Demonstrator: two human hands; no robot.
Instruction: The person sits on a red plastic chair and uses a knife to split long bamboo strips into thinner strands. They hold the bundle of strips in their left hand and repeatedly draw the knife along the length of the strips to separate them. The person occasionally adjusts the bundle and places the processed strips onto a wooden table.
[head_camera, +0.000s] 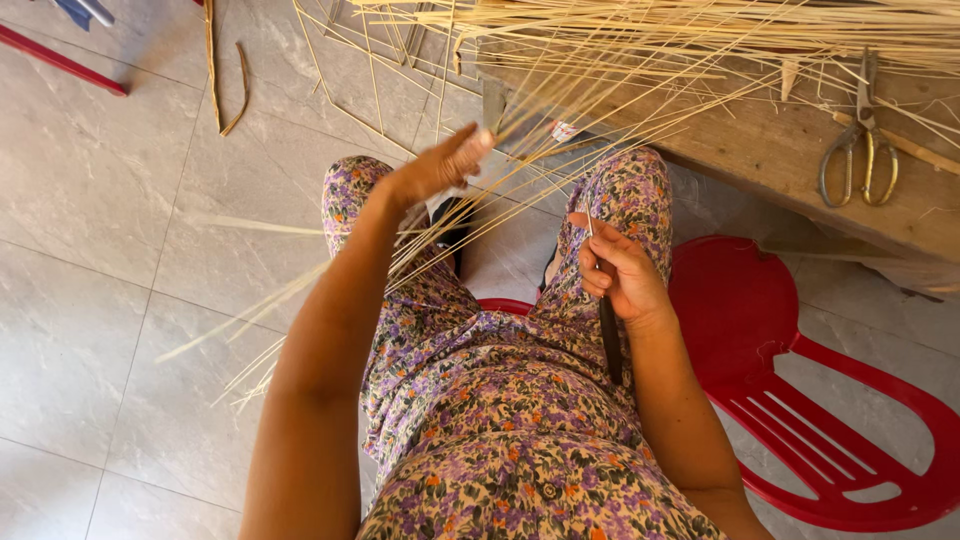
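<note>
The left hand (437, 168) is gripping a bundle of thin bamboo strips (520, 150) fanning from the wooden bench (760, 150) across the lap. The right hand (618, 275) is clenching what looks like a dark-handled knife (608, 335), beside a red plastic chair (800, 400); scissors (860, 140) are lying on the bench.

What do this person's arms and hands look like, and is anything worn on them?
Both arms are bare from shoulder to wrist: no sleeves, gloves, watch or bracelets show. The left hand has a pale strip, perhaps tape or cloth, around a fingertip, though it is blurred. The right hand shows no rings. The only clothing in view is a purple floral garment with orange flowers over the body and legs.
</note>
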